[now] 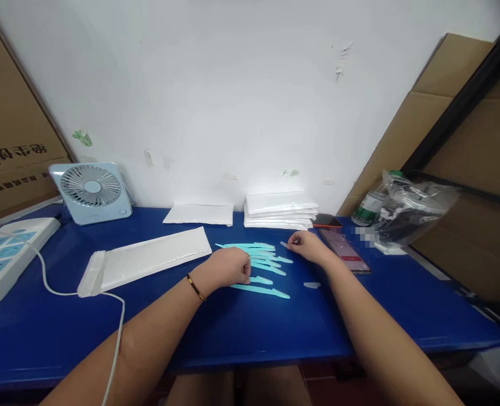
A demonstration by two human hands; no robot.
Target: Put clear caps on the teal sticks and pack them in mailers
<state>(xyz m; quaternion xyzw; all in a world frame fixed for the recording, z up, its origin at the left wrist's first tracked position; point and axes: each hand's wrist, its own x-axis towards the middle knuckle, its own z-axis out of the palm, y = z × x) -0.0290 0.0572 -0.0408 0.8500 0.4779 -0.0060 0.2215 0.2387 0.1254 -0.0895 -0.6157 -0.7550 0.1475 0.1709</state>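
The fingers of the right hand [305, 246] are pinching a small translucent piece [284, 245]. The left hand [228, 265] is curling over fanned turquoise sticks [262, 258] on the blue counter [241, 332]; whether it is gripping one, I cannot tell. A second translucent piece [312, 285] is lying beside the sticks. Farther out, white packets [279, 210] are lying stacked near the wall [233, 101], and a phone [346, 252] is resting beside the right forearm.

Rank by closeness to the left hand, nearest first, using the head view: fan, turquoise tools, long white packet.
1. Turquoise tools: right at the left hand, showing on its right side.
2. Long white packet: left of the hand, flat on the table.
3. Fan: farther left, by the wall.
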